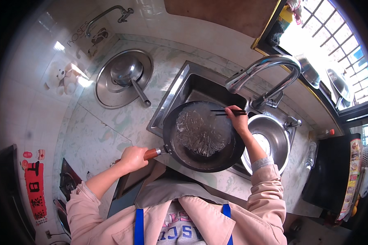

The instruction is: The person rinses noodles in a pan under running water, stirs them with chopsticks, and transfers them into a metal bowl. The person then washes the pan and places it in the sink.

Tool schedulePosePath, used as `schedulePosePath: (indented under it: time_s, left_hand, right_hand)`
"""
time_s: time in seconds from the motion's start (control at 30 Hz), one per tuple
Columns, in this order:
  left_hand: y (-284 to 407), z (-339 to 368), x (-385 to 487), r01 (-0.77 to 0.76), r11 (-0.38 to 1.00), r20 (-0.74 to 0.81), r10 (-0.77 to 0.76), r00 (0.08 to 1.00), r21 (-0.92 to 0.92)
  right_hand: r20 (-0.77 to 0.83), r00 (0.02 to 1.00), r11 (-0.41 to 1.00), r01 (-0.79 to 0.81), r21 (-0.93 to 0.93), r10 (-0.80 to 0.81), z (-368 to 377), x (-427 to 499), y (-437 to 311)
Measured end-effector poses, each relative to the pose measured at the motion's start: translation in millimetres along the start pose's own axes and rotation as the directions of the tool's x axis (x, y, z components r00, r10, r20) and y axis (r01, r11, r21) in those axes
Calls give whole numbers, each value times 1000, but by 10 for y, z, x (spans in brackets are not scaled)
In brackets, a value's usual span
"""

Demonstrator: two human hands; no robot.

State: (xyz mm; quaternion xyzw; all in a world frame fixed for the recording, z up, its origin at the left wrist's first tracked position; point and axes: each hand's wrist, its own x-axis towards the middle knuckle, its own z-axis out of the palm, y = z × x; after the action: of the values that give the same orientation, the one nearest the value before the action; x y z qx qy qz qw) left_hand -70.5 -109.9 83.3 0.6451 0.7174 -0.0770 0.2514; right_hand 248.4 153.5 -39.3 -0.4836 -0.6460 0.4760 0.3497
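My left hand grips the wooden handle of a dark wok, which is held over the front of the steel sink basin. In the wok lies a mass of translucent noodles in cloudy liquid. My right hand holds a pair of dark chopsticks, their tips over the liquid at the wok's far right side. Beside the wok, under my right forearm, a steel bowl sits in the right part of the sink, with something pale in it that is partly hidden.
A chrome faucet arches over the sink. A steel ladle rests on a large round lid on the marbled counter at the left. A plastic bottle and a dark appliance stand at the right.
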Motion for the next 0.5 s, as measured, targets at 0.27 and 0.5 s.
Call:
schedulePosePath:
  time_s: [0.27, 0.5]
  left_hand:
    - [10, -25, 15, 3, 1000, 18, -4, 1000, 18]
    - [8, -34, 16, 1, 1000, 9, -1, 1000, 14]
  right_hand:
    - [0, 1000, 1000, 12, -13, -12, 14, 4, 1]
    - [13, 1000, 1000, -8, 14, 8, 24, 7, -8]
